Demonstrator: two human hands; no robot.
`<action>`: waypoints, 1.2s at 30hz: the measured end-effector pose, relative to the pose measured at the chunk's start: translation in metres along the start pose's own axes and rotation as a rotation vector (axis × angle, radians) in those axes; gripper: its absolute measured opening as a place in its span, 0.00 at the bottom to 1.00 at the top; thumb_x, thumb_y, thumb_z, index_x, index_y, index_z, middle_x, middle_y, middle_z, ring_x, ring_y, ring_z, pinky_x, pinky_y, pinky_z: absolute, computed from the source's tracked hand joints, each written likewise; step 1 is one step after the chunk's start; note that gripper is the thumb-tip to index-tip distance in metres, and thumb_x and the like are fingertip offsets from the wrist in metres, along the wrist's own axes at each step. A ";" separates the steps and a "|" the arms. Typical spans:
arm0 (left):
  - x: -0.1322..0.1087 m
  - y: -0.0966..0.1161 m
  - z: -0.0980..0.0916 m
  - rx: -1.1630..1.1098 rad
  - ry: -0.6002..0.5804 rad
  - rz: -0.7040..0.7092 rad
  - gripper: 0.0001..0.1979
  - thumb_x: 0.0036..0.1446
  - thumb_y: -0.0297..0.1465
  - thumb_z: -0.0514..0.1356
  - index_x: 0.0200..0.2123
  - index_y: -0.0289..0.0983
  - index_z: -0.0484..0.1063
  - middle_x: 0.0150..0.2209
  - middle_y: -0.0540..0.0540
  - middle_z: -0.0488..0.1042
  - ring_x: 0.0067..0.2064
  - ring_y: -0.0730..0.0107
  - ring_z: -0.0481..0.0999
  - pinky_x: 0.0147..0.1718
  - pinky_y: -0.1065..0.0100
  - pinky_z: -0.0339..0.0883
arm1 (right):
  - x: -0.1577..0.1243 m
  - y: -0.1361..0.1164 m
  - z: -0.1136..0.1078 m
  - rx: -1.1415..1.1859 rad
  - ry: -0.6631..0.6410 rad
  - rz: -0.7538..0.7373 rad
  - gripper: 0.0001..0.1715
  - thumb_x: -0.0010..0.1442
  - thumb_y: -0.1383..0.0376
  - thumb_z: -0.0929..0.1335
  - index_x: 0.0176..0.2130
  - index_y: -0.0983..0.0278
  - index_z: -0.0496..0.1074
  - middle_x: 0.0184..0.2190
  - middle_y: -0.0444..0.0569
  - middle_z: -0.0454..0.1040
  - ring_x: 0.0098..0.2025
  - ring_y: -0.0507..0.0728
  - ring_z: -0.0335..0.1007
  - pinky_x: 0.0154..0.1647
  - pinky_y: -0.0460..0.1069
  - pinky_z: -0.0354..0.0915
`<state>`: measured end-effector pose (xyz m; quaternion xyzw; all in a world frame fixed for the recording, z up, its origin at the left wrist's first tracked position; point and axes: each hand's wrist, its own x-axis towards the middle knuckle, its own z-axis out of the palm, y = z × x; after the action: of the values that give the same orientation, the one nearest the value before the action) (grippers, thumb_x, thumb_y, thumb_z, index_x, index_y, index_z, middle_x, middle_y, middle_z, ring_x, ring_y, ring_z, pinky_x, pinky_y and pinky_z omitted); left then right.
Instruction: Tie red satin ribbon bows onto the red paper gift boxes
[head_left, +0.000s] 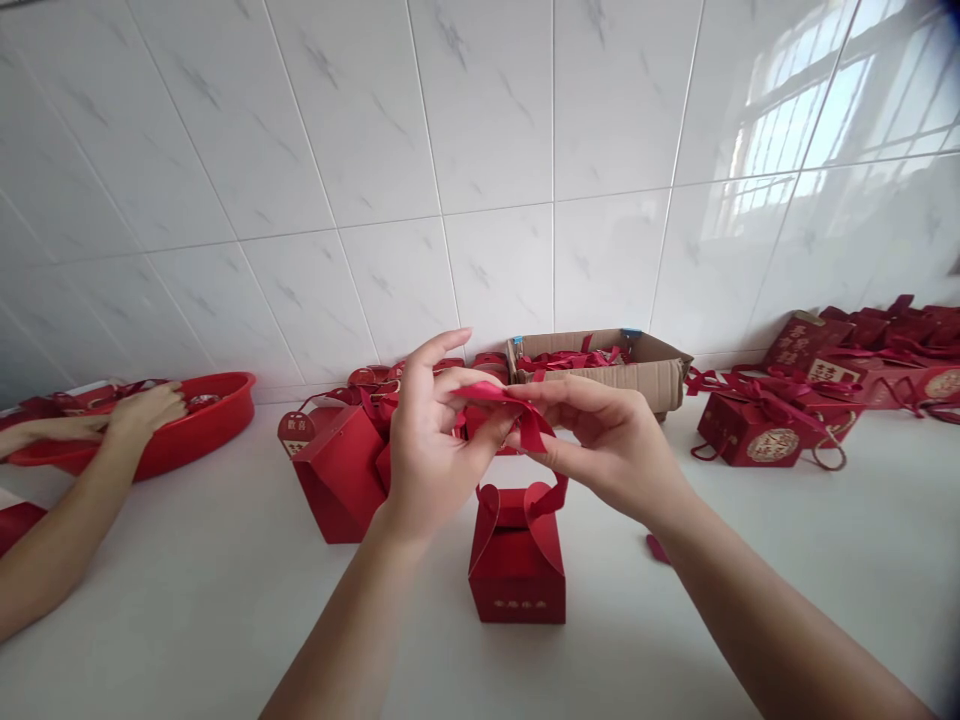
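A small red gift box [517, 580] with gold lettering stands upright on the white table in front of me. Its red ribbon [534, 430] runs up from the curved top flaps and is gathered between my hands. My left hand [439, 440] pinches the ribbon between thumb and fingers, its index finger raised and curved. From the other side, my right hand [600, 435] pinches the same ribbon with thumb and fingertips. Both hands are above the box, and my fingers partly hide where the ribbon crosses.
Red boxes [341, 480] stand behind to the left. A cardboard carton [630, 385] of ribbons sits by the tiled wall. Ribboned boxes [750, 430] are at right, with a dark red scrap [658, 548] nearer. Another person's hands [150, 405] reach into a red basin [225, 420].
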<state>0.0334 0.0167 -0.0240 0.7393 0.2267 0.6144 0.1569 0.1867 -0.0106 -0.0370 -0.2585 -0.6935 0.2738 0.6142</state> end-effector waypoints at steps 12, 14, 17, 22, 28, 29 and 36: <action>0.009 0.007 -0.013 -0.327 -0.345 -0.533 0.17 0.55 0.25 0.56 0.48 0.40 0.63 0.29 0.50 0.72 0.32 0.70 0.75 0.34 0.66 0.71 | 0.009 0.012 -0.020 -0.267 -0.141 -0.268 0.12 0.62 0.69 0.64 0.43 0.59 0.75 0.37 0.47 0.76 0.41 0.55 0.72 0.42 0.53 0.69; 0.011 0.005 -0.016 -0.356 -0.317 -0.606 0.16 0.52 0.24 0.56 0.45 0.39 0.65 0.27 0.52 0.70 0.29 0.73 0.72 0.29 0.69 0.68 | 0.010 0.015 -0.026 -0.410 -0.194 -0.411 0.13 0.62 0.69 0.64 0.43 0.58 0.75 0.38 0.48 0.77 0.43 0.56 0.70 0.45 0.54 0.68; 0.014 0.001 -0.017 -0.415 -0.305 -0.675 0.14 0.52 0.24 0.56 0.43 0.38 0.66 0.27 0.51 0.70 0.27 0.73 0.71 0.25 0.70 0.66 | 0.011 0.019 -0.029 -0.608 -0.192 -0.534 0.16 0.63 0.71 0.62 0.44 0.57 0.75 0.40 0.47 0.77 0.46 0.58 0.69 0.47 0.56 0.66; 0.014 -0.001 -0.014 -0.408 -0.306 -0.649 0.12 0.57 0.28 0.52 0.45 0.36 0.66 0.28 0.48 0.73 0.29 0.68 0.74 0.30 0.64 0.70 | 0.010 0.024 -0.027 -0.741 -0.154 -0.571 0.18 0.63 0.71 0.62 0.47 0.56 0.74 0.42 0.47 0.77 0.47 0.58 0.69 0.48 0.56 0.65; 0.007 0.000 -0.017 0.111 -0.207 -0.256 0.14 0.60 0.35 0.54 0.49 0.42 0.66 0.29 0.49 0.73 0.28 0.69 0.73 0.26 0.69 0.66 | 0.011 0.035 -0.024 -0.610 -0.137 -0.474 0.26 0.64 0.73 0.59 0.58 0.55 0.64 0.51 0.46 0.73 0.52 0.57 0.66 0.52 0.57 0.65; 0.006 0.001 -0.019 0.177 -0.209 -0.203 0.14 0.61 0.35 0.54 0.50 0.42 0.66 0.28 0.50 0.73 0.27 0.70 0.72 0.25 0.70 0.64 | 0.011 0.036 -0.025 -0.604 -0.136 -0.448 0.27 0.64 0.72 0.58 0.59 0.55 0.63 0.51 0.46 0.72 0.52 0.57 0.66 0.52 0.57 0.65; 0.001 -0.002 -0.048 0.652 -0.175 0.011 0.13 0.55 0.35 0.60 0.44 0.41 0.68 0.21 0.56 0.66 0.22 0.75 0.64 0.27 0.72 0.61 | -0.013 0.021 -0.055 -0.750 -0.084 -0.106 0.16 0.63 0.66 0.60 0.42 0.61 0.75 0.35 0.49 0.77 0.38 0.58 0.72 0.36 0.52 0.67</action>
<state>-0.0132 0.0164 -0.0145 0.8018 0.3927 0.4446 -0.0722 0.2427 -0.0007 -0.0557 -0.4179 -0.7824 -0.0209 0.4613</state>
